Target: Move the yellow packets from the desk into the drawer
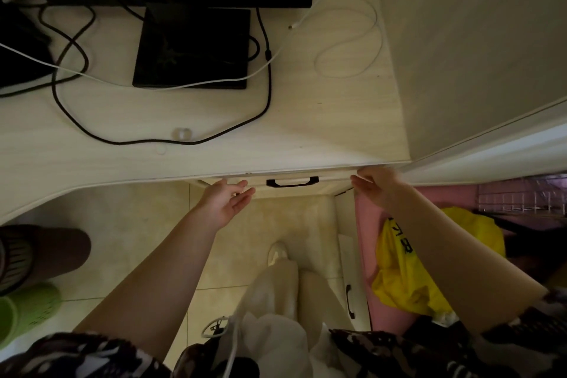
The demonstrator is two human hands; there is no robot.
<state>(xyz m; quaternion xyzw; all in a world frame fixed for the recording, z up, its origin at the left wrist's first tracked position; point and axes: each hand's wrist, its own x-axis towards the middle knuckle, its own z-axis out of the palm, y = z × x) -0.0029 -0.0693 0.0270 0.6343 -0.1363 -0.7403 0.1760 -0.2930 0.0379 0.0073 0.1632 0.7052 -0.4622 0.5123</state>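
Note:
The drawer (331, 182) under the desk's front edge shows only its pale front with a black handle (292, 182); it looks pushed in. My left hand (228, 201) touches the drawer front left of the handle with straight fingers. My right hand (376, 186) presses its fingertips against the drawer front's right end. Neither hand holds anything. No yellow packets are visible on the desk (306, 120).
A monitor base (193, 49), black and white cables (267, 77) and a small clear ring (182, 133) lie on the desk. A yellow bag (408, 267) sits in a pink bin at right. A lower drawer handle (349, 301), shoes and a green slipper (27, 310) are below.

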